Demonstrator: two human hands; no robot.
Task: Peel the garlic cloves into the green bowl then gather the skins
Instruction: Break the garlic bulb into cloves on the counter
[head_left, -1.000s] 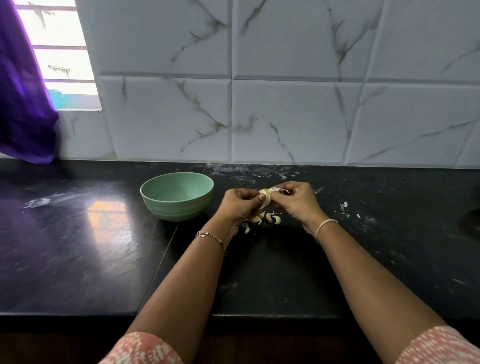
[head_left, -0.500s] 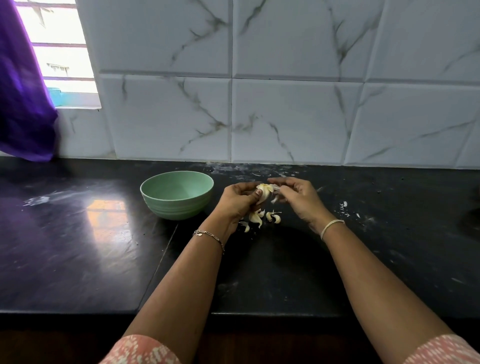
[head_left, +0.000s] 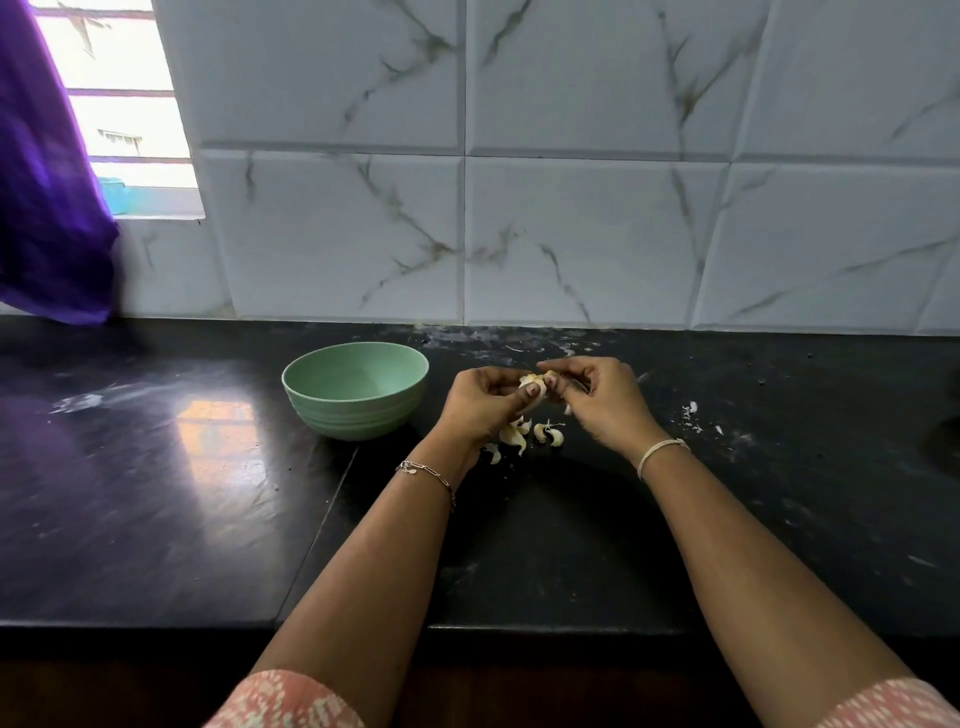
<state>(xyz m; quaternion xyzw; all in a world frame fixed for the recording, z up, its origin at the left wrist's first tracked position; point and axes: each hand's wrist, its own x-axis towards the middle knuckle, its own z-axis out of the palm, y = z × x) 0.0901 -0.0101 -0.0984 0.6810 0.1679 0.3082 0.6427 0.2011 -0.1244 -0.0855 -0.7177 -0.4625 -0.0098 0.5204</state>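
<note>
Our left hand grips the garlic clove while our right hand pinches it to peel, green bowl close.

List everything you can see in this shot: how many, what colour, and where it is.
green bowl: one, pale green, on the counter left of the hands.
held garlic clove: one, cream, between both hands.
loose garlic pieces: a few, cream-white, on the counter under the hands; cloves or skins, cannot tell.
white scraps: scattered, white, on the counter right of the hands.
counter: one, glossy black, foreground.
wall tiles: several, white marbled, behind the counter.
cloth: one, purple, hanging far left.
window: one, bright, upper left.
chain bracelet: one, metal, left wrist.
band: one, white, right wrist.
sleeves: two, pink patterned, bottom edge.
left hand: pinches the clove.
right hand: pinches the clove.
</note>
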